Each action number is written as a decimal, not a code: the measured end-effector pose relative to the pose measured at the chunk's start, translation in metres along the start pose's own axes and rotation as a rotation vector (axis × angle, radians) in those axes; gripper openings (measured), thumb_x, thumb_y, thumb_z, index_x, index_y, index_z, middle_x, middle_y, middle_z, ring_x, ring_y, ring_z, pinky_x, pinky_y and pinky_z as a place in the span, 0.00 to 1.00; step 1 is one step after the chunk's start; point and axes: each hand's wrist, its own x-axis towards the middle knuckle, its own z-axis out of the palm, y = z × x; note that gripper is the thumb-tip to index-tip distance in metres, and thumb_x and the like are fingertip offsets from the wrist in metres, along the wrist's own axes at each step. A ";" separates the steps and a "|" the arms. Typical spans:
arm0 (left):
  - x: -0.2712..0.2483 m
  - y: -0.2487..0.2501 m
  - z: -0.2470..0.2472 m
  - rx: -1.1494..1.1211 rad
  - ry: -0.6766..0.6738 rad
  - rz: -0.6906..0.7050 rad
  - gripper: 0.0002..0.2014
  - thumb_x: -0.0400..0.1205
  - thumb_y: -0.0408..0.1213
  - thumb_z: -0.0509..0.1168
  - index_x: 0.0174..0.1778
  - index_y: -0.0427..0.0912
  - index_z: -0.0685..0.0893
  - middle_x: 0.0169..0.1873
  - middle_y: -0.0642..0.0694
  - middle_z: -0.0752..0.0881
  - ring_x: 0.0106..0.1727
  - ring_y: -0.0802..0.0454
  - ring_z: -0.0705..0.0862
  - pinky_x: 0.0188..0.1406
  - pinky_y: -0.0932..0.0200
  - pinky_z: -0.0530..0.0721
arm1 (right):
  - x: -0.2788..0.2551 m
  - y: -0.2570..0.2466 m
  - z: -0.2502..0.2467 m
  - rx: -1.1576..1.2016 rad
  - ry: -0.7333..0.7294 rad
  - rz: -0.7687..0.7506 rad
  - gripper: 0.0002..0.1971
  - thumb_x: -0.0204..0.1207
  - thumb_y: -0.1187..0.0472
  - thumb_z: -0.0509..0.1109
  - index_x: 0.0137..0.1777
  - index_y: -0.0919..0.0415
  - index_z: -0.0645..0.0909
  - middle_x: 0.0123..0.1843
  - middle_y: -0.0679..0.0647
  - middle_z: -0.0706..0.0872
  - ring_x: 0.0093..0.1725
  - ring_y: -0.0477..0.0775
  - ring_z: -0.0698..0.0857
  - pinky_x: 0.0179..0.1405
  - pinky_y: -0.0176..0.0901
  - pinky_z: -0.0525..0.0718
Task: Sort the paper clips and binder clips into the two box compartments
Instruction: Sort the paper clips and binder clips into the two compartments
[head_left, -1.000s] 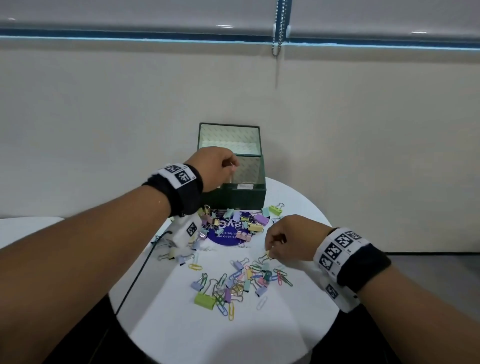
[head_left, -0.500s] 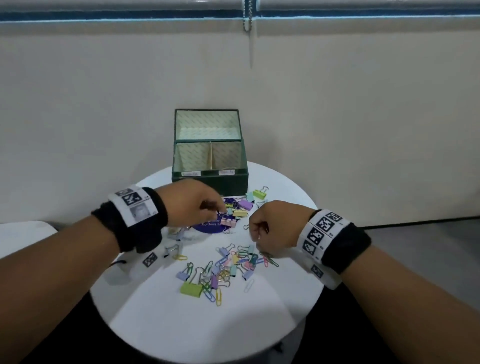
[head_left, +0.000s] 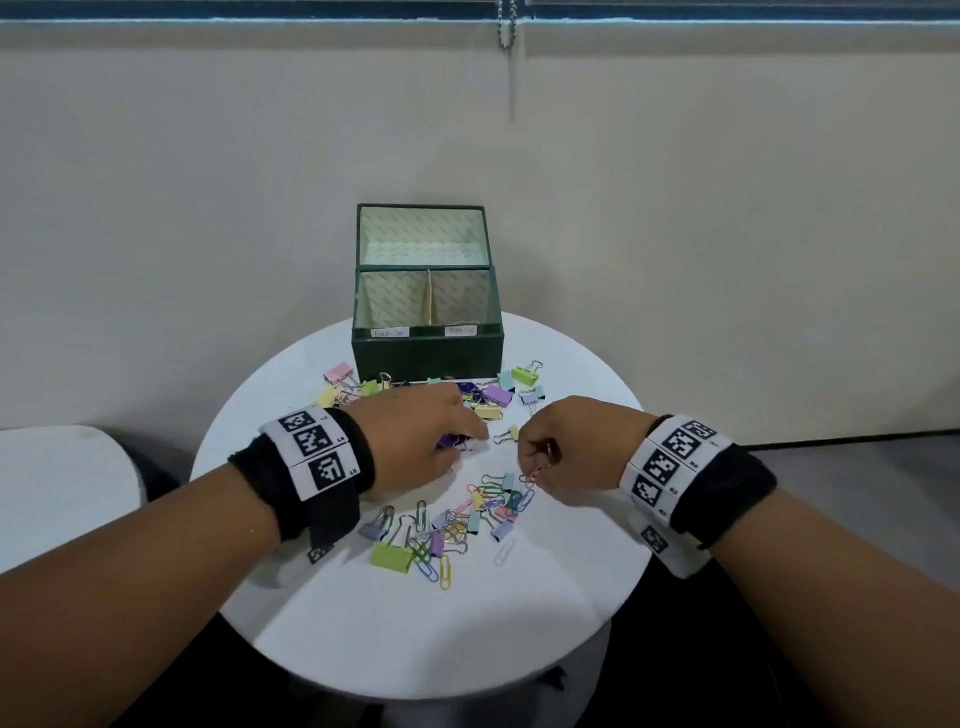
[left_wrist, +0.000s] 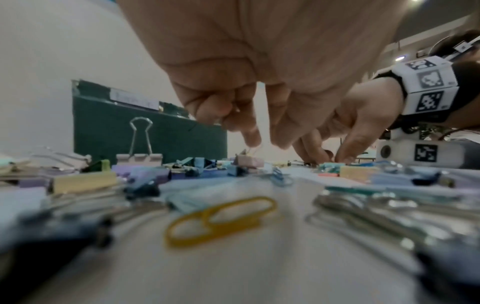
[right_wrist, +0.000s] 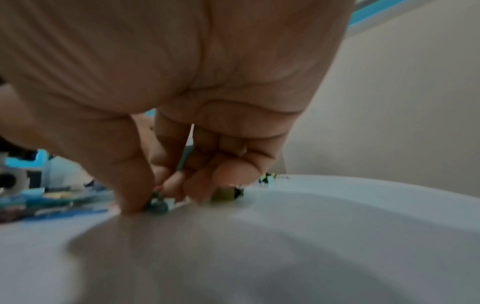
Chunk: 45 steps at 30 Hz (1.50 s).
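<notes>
1. Picking is under way: the right hand (head_left: 563, 448) pinches a pink paper clip (head_left: 535, 474) at the edge of the pile (head_left: 457, 525) on the round white desk (head_left: 415, 634).
2. The left hand (head_left: 415, 441) reaches over binder clips (head_left: 493, 397) near the box (head_left: 427, 353); its grip appears to close on a clip's wire, though blur hides it.
3. Next: carry each catch to its labelled compartment.
4. Both compartments look empty from above.
</notes>
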 end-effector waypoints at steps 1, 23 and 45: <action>0.000 0.003 0.001 -0.021 -0.004 0.041 0.16 0.85 0.53 0.62 0.69 0.66 0.80 0.52 0.61 0.74 0.56 0.57 0.80 0.55 0.58 0.79 | 0.002 -0.001 0.001 -0.005 0.002 0.000 0.08 0.70 0.61 0.66 0.42 0.48 0.84 0.39 0.41 0.87 0.43 0.44 0.85 0.47 0.48 0.89; -0.007 0.019 0.002 -0.094 -0.139 0.040 0.09 0.79 0.52 0.70 0.54 0.62 0.88 0.51 0.59 0.78 0.51 0.57 0.80 0.52 0.52 0.84 | 0.025 -0.005 -0.005 0.059 0.150 -0.023 0.12 0.84 0.65 0.57 0.55 0.55 0.81 0.37 0.43 0.80 0.44 0.55 0.79 0.45 0.47 0.76; 0.009 0.026 0.009 0.036 -0.043 0.074 0.12 0.78 0.58 0.69 0.40 0.54 0.83 0.46 0.57 0.75 0.45 0.55 0.79 0.45 0.52 0.85 | 0.032 0.002 0.008 -0.075 0.185 -0.027 0.10 0.76 0.56 0.63 0.34 0.45 0.68 0.35 0.44 0.80 0.39 0.53 0.80 0.41 0.46 0.79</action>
